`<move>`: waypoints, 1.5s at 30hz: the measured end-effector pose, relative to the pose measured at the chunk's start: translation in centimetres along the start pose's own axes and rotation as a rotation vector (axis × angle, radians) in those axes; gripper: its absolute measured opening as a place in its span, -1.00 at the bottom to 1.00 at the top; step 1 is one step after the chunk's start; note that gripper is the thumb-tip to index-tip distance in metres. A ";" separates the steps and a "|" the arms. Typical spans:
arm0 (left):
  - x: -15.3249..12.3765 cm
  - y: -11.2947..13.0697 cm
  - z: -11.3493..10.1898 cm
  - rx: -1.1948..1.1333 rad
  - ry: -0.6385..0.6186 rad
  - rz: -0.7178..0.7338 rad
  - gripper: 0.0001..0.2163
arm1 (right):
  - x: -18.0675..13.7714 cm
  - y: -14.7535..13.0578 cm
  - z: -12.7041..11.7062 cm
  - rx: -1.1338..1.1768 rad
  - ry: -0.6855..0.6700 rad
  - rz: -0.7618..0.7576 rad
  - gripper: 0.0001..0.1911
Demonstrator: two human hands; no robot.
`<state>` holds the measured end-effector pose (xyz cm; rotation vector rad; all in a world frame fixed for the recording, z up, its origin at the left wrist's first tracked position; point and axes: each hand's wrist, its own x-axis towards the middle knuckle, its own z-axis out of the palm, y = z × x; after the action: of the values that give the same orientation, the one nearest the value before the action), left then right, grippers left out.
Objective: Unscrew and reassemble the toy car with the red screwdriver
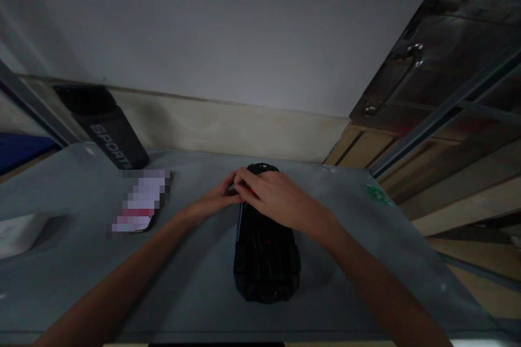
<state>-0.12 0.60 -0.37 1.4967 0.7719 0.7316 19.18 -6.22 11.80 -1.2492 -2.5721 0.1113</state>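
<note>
A black oblong object with a ribbed top (266, 255) lies lengthwise on the grey table (61, 276), its far end near the wall. My right hand (277, 198) rests over its far half, fingers curled and pressed together at its left edge, with a small red spot by the fingertips. My left hand (217, 198) meets it there, fingers pinched against the same edge. What the fingertips grip is too small and dark to name.
A black bottle marked SPORT (108, 130) stands at the back left. A phone with a blurred-out screen (140, 203) lies left of my hands. A white object (18, 233) sits at the far left. A green mark (378, 193) is on the table's right side, and a metal door with a handle (401, 73) is beyond.
</note>
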 end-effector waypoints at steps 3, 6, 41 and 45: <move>0.1 -0.2 -0.1 0.018 0.007 0.011 -0.38 | 0.0 0.3 0.0 0.068 0.016 -0.032 -0.89; 0.1 -0.5 -0.3 0.014 0.002 0.021 -0.45 | 0.0 0.4 -0.2 0.152 0.008 -0.047 -0.93; 0.1 -0.4 -0.2 -0.025 -0.022 0.018 -0.38 | 0.1 -0.4 0.1 -0.045 -0.015 0.048 -0.79; 0.2 -0.8 -0.5 0.036 0.016 -0.019 -0.46 | 0.1 -0.3 -0.1 0.075 0.007 -0.028 -0.83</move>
<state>-0.42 1.04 -1.14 1.5160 0.8143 0.7200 18.95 -6.35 12.00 -1.1843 -2.5536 0.1950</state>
